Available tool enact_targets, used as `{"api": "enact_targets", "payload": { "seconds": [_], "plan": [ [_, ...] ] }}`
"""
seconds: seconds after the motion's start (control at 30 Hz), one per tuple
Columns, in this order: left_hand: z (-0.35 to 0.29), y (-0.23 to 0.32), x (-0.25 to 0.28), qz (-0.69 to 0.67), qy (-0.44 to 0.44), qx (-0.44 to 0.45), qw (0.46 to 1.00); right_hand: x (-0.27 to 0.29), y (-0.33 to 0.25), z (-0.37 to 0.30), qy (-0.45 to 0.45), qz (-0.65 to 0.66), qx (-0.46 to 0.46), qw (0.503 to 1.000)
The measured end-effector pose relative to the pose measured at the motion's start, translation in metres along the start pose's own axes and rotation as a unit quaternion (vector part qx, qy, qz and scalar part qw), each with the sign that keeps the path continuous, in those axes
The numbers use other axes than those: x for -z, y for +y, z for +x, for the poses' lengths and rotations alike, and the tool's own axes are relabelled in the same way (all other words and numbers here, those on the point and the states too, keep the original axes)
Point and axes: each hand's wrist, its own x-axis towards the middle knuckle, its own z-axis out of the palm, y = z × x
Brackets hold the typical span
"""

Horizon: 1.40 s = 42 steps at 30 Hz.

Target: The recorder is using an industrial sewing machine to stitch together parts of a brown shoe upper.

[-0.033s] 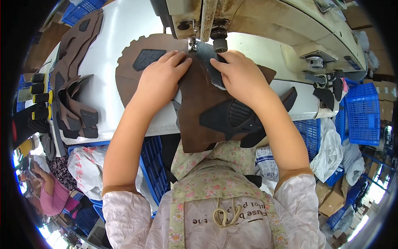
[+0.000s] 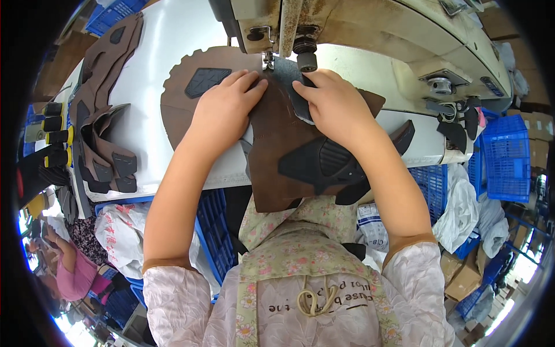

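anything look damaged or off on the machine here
Yes: brown, rust-like stains mark the sewing machine head, above the presser foot. They look odd against the pale casing; whether it's actual damage, I can't tell.

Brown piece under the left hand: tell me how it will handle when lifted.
The brown piece is probably floppy, since the similar pieces at far left curl over. It looks thin, so likely light for its breadth. The ribbed patch on it may make that part stiffer.
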Motion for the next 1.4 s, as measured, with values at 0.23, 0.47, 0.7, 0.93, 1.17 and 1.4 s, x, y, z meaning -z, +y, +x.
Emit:
{"api": "enact_targets", "payload": {
  "seconds": [0.23,0.47,0.7,0.93,1.17,1.4],
  "plan": [
    [-0.002,-0.004,-0.006,-0.026,-0.001,0.035,0.999,-0.003,-0.005,-0.004,0.003,-0.001,-0.007,1.000],
    [-0.004,-0.008,-0.006,0.000,-0.005,0.022,1.000,-0.002,-0.008,-0.003,0.008,-0.007,-0.011,1.000],
    [-0.001,-0.022,-0.005,-0.029,-0.021,0.007,0.999,-0.009,-0.014,-0.004,0.016,-0.031,-0.014,0.999],
    [0.009,-0.037,-0.002,-0.024,0.013,-0.023,0.999,-0.014,-0.017,-0.004,0.039,-0.030,-0.016,0.999],
    [0.020,-0.049,0.011,0.043,-0.010,-0.023,0.999,-0.018,-0.029,0.000,0.052,-0.041,-0.022,0.998],
    [0.010,-0.049,0.007,-0.125,-0.023,0.101,0.987,-0.010,-0.036,-0.005,0.038,-0.007,-0.027,0.999]
  ]
}}
